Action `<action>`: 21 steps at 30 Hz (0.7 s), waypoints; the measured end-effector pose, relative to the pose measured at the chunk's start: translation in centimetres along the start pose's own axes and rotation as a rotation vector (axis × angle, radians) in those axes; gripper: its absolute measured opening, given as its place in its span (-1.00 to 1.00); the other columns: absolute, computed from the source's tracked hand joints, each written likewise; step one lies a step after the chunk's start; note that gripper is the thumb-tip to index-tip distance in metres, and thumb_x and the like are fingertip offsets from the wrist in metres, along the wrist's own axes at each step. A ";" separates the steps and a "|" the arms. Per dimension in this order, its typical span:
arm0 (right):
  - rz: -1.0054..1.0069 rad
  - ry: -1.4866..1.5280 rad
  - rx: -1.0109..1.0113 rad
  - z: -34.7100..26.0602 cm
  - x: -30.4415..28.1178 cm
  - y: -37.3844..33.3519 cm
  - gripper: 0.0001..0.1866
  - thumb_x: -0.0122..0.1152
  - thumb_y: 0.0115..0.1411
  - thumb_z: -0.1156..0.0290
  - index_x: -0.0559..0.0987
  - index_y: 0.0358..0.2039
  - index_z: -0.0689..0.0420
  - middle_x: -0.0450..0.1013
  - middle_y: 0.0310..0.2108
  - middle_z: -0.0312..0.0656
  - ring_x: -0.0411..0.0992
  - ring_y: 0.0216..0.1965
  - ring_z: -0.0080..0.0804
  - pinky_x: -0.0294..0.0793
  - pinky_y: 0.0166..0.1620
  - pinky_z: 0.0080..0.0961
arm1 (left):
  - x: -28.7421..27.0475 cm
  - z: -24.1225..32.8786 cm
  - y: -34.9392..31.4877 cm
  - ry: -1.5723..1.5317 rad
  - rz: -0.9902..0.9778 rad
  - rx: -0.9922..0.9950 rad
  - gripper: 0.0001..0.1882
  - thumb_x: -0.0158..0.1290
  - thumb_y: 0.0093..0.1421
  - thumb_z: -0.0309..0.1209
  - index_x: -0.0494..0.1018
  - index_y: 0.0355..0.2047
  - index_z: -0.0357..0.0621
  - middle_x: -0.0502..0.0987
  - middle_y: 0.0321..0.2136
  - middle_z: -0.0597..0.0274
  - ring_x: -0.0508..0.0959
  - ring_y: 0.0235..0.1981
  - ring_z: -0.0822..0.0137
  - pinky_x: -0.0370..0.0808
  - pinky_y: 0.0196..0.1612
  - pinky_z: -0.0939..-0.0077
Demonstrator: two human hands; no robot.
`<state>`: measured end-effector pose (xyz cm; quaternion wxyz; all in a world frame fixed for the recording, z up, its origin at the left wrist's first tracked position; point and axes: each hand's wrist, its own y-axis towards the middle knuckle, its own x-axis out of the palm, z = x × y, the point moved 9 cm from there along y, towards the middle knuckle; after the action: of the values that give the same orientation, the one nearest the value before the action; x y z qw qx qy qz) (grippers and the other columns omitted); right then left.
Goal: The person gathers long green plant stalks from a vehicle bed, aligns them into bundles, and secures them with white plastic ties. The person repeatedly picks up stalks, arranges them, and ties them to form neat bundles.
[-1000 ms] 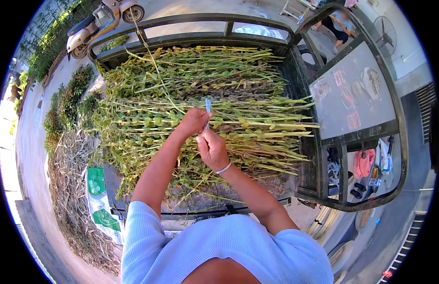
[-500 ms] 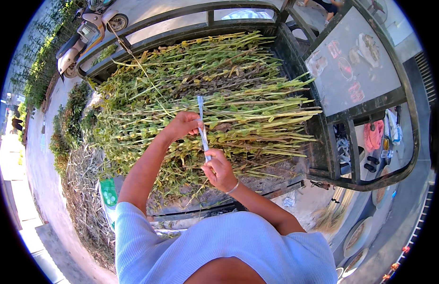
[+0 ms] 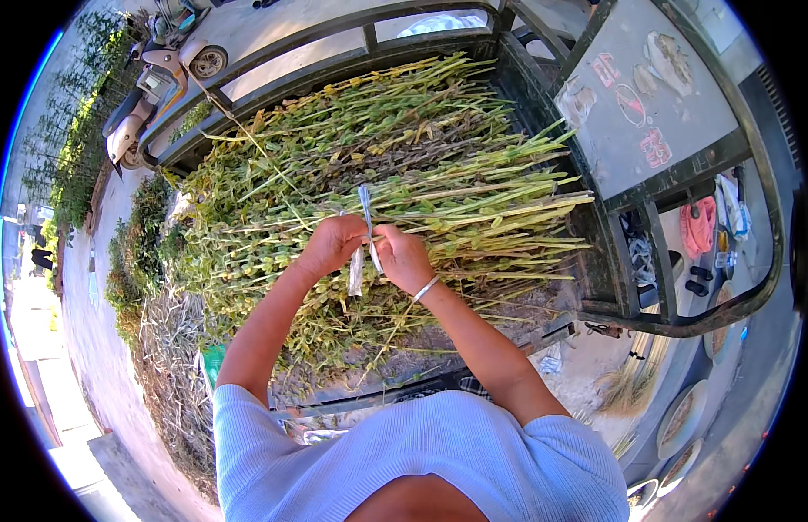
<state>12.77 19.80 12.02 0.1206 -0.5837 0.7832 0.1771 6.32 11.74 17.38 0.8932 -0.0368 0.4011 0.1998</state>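
A thin silvery-blue plastic strip point(image 3: 365, 205) is pinched between my two hands, above a layer of cut leafy stalks point(image 3: 421, 187). My left hand point(image 3: 335, 244) grips it with the fingers closed. Close against it, my right hand point(image 3: 405, 260), with a bracelet point(image 3: 425, 289) at the wrist, pinches the strip too. One end stands up above the fingers; another pale end dangles below, between the hands. Whether the strip is looped or knotted at the fingers I cannot tell. The stalks lie with bare yellow-green ends to the right and leafy tops to the left.
The stalks lie in a cart bed with dark metal rails point(image 3: 308, 41) and a grey panel point(image 3: 652, 100) at the right. A scooter point(image 3: 147, 104) stands at the far left. Dry stalks point(image 3: 173, 383) lie on the ground at left; round trays point(image 3: 682, 420) and a straw broom point(image 3: 632, 383) at right.
My right hand has moved up beside my left, and the two hands now nearly touch. The strip, earlier stretched straight between them, now bends at the fingers with one end hanging down.
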 end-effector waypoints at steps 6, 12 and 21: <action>-0.256 0.440 0.383 3.8 2.0 0.5 -0.70 -0.09 0.07 0.55 0.51 -0.20 0.32 0.53 -0.56 -0.06 0.51 -0.57 -0.38 0.45 -0.47 -0.41 | 1.6 1.3 -0.7 0.341 0.041 0.138 -0.87 0.13 -0.04 -0.48 0.45 -0.44 -0.13 0.46 -0.43 0.22 0.48 -0.40 0.10 0.46 -0.34 0.31; -0.429 0.578 0.454 3.2 1.9 1.5 -0.77 -0.11 0.14 0.56 0.52 -0.26 0.28 0.50 -0.58 -0.19 0.40 -0.65 -0.55 0.37 -0.56 -0.59 | 1.7 3.6 -0.2 0.794 0.304 0.316 -0.85 0.11 -0.07 -0.38 0.39 -0.48 -0.04 0.40 -0.45 0.30 0.47 -0.37 0.23 0.48 -0.41 0.36; -0.424 0.401 0.369 3.0 1.2 2.0 -0.86 0.01 0.20 0.46 0.53 -0.40 0.21 0.54 -0.50 -0.17 0.49 -0.66 -0.46 0.41 -0.61 -0.56 | 2.0 -1.9 -1.6 0.179 0.643 -0.180 -0.97 0.07 0.09 -0.54 0.43 -0.46 -0.20 0.44 -0.66 0.11 0.46 -0.62 0.15 0.39 -0.55 0.36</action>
<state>10.42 20.53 9.12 0.1020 -0.7251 0.6713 -0.1149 6.74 10.49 14.49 0.7389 -0.0043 0.4499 0.5016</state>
